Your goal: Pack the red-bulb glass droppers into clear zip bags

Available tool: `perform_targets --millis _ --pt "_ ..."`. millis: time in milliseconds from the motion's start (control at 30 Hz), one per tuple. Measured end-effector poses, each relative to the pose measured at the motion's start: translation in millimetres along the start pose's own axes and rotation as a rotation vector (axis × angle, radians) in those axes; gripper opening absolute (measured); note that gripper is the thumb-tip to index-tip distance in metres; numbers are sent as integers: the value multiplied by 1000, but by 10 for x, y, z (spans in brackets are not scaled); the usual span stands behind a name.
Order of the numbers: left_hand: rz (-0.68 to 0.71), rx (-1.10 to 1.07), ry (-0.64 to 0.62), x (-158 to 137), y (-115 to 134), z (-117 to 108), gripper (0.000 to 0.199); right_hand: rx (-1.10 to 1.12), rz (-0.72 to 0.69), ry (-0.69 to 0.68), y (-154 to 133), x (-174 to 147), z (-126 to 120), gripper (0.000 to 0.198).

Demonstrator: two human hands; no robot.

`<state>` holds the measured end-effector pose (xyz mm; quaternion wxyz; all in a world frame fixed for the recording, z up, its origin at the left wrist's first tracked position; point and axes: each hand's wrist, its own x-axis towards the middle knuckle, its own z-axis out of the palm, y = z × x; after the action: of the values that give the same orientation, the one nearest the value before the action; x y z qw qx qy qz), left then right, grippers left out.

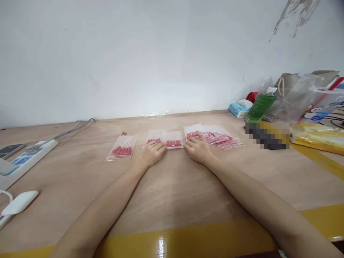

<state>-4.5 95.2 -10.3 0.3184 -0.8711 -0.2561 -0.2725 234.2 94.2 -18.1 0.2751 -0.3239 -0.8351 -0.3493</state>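
My left hand rests with curled fingers on the near edge of a small clear zip bag of red tube-like pieces. Right beside it, between my hands, lies a similar bag. My right hand closes its fingers over the near edge of another such bag, at the left end of an overlapping row of bags. My fingertips are partly hidden on both sides. Further left, a single bag with the same red pieces lies apart on the wooden table.
At left are a white power strip with a grey cable and a white plug-like device. A tissue pack, a green bottle, plastic bags and a blurred dark object stand at right. Yellow tape lines the front edge.
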Motion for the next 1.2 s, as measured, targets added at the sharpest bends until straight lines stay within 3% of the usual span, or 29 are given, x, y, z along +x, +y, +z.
perform_targets --millis 367,667,867,1200 --pt "50 -113 2 -79 -91 -16 24 182 96 13 98 -65 9 21" --pt "69 -165 50 -38 -68 40 21 159 -12 54 -94 52 -41 18" --pt "59 -157 49 -25 -47 52 22 128 -11 58 -318 245 94 22" --pt "35 -137 19 -7 -31 30 27 55 -118 109 -337 318 165 30"
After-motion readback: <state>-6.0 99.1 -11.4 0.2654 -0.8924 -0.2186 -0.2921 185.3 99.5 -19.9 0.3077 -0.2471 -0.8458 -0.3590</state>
